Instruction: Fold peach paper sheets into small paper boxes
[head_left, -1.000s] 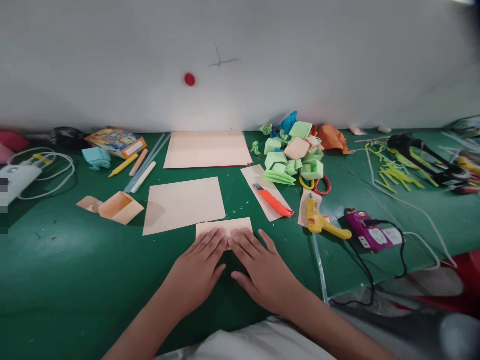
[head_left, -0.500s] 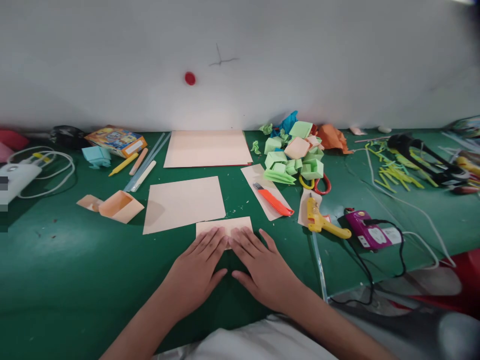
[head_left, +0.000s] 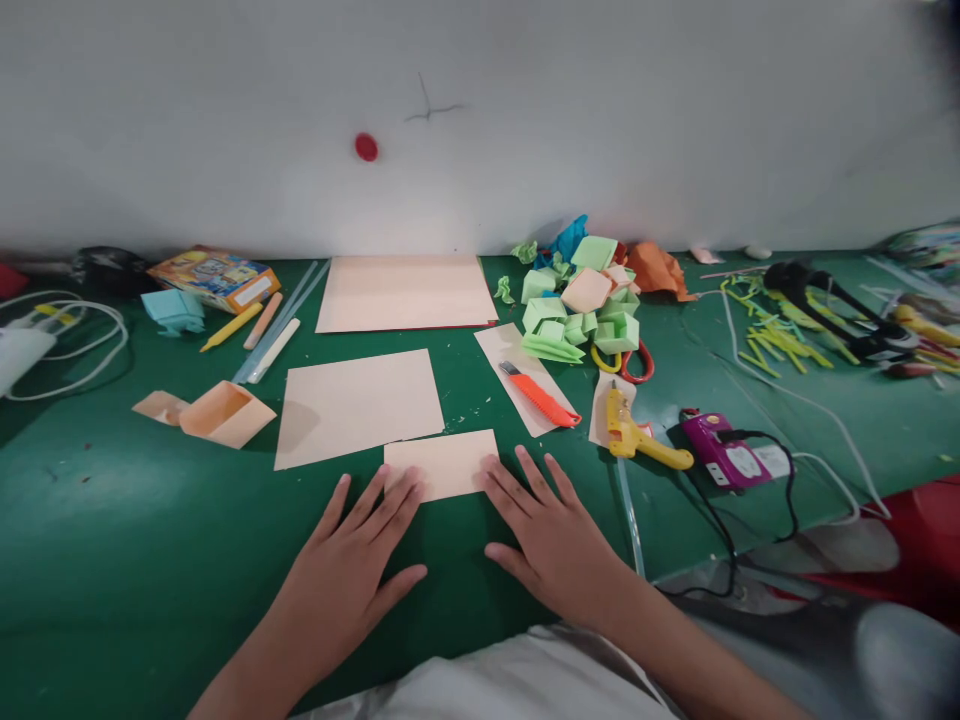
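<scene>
A small folded peach paper [head_left: 444, 462] lies flat on the green table [head_left: 112, 530] in front of me. My left hand [head_left: 351, 565] rests flat with fingers spread, its fingertips touching the paper's lower left corner. My right hand [head_left: 553, 535] lies flat too, fingers apart, with the fingertips at the paper's right edge. Neither hand holds anything. A larger peach sheet [head_left: 360, 405] overlaps the small paper's far edge.
Another peach sheet [head_left: 406, 292] lies by the wall. An orange cutter [head_left: 540, 396], a yellow glue gun [head_left: 637, 432], scissors [head_left: 630, 362] and a purple device [head_left: 724, 460] sit to the right. Green folded pieces [head_left: 577, 315] are heaped behind. A peach paper box [head_left: 225, 412] stands on the left.
Both hands have slid apart and back toward me, uncovering most of the small peach paper. The view has shifted slightly.
</scene>
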